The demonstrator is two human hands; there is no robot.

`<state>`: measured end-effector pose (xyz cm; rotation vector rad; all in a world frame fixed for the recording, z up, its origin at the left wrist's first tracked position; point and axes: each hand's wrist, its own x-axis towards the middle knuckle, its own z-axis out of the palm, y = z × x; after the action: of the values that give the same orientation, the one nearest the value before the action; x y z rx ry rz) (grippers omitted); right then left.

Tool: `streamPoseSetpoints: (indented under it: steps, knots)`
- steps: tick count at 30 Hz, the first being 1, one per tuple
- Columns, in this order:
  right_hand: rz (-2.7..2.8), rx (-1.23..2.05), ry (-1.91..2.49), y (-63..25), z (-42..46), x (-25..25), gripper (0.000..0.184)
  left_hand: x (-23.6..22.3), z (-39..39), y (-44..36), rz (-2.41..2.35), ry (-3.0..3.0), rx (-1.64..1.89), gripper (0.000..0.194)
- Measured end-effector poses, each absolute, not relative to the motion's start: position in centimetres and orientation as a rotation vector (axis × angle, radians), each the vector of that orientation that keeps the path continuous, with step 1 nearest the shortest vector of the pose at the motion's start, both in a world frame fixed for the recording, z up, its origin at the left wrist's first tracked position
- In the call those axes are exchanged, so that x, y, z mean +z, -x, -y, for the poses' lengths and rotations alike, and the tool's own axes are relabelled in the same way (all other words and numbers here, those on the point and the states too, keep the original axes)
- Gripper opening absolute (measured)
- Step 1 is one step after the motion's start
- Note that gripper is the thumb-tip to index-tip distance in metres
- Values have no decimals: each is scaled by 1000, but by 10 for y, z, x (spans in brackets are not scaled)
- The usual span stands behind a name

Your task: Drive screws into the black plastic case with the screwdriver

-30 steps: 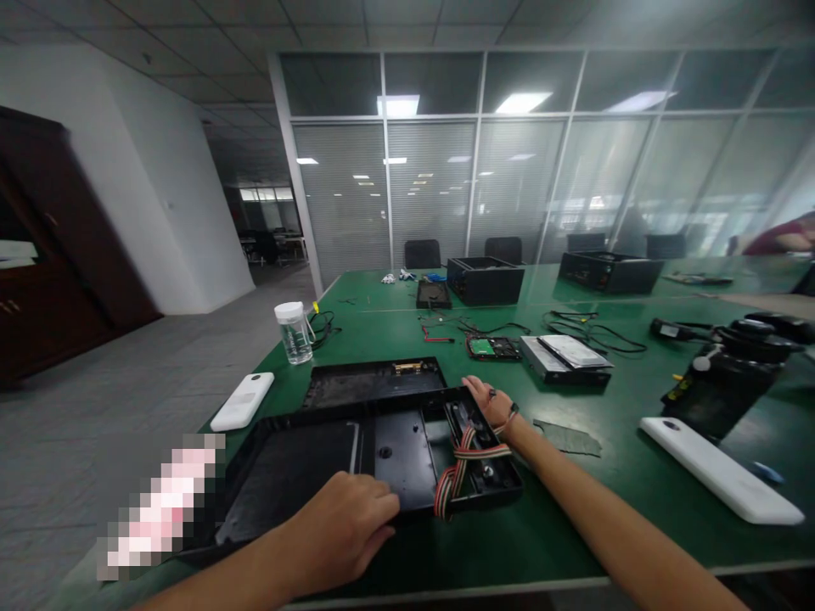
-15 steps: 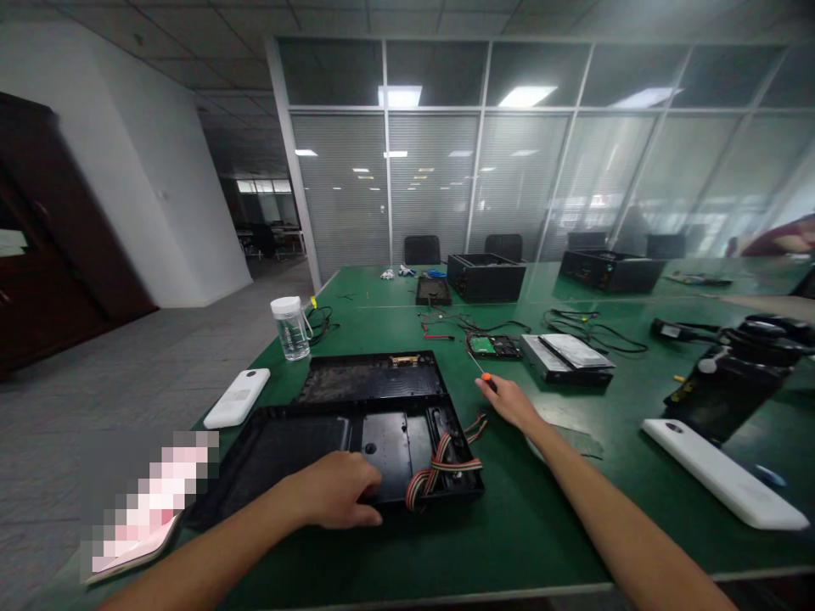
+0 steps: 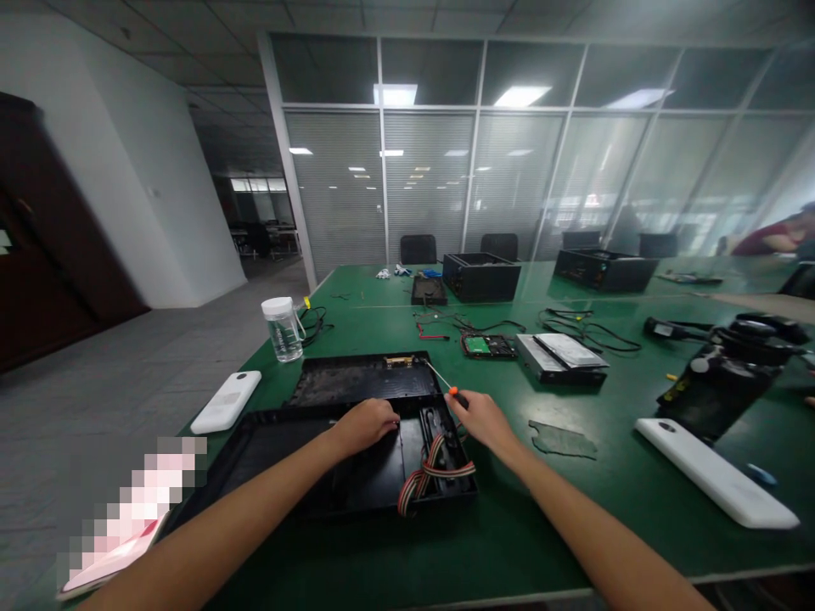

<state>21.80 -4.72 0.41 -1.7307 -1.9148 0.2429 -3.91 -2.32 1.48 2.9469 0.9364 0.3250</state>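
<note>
My right hand (image 3: 479, 417) is closed round the black and orange handle of a screwdriver (image 3: 453, 391). The thin shaft points up and left, its tip over the right end of the black case's far panel (image 3: 356, 378). My left hand (image 3: 368, 426) reaches over the black case (image 3: 306, 458), fingers curled together close to its inner panel. Whatever those fingertips hold, if anything, is hidden. A striped ribbon cable (image 3: 425, 471) lies looped across the right side of the case.
Right of the case lie a clear plastic sheet (image 3: 564, 440), a green circuit board (image 3: 487, 345), a silver drive (image 3: 560, 356) and a white device (image 3: 716, 471). On the left stand a water bottle (image 3: 283, 331) and a white power bank (image 3: 227, 401). Black computer cases (image 3: 480, 278) sit farther back.
My right hand has moved left with the screwdriver, from beside the circuit board to the case's right edge. The left hand has shifted forward from the case's near side to its middle.
</note>
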Motion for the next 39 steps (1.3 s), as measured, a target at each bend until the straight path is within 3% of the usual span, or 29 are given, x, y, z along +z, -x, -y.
streamPoseSetpoints:
  steps: [13,24,33,39]
  knots:
    - [1919,159,1823,-209,40,-12,38,29,8,7,-890,-3159,395,15]
    - [1680,161,1602,-233,36,4,44,-8,-3,-16,-664,-2984,681,15]
    - [1568,409,1434,-241,23,-1,24,-4,-3,-14,-675,-2946,657,17]
    - [1467,716,1202,-273,22,23,28,-3,-1,-12,-655,-3003,566,10]
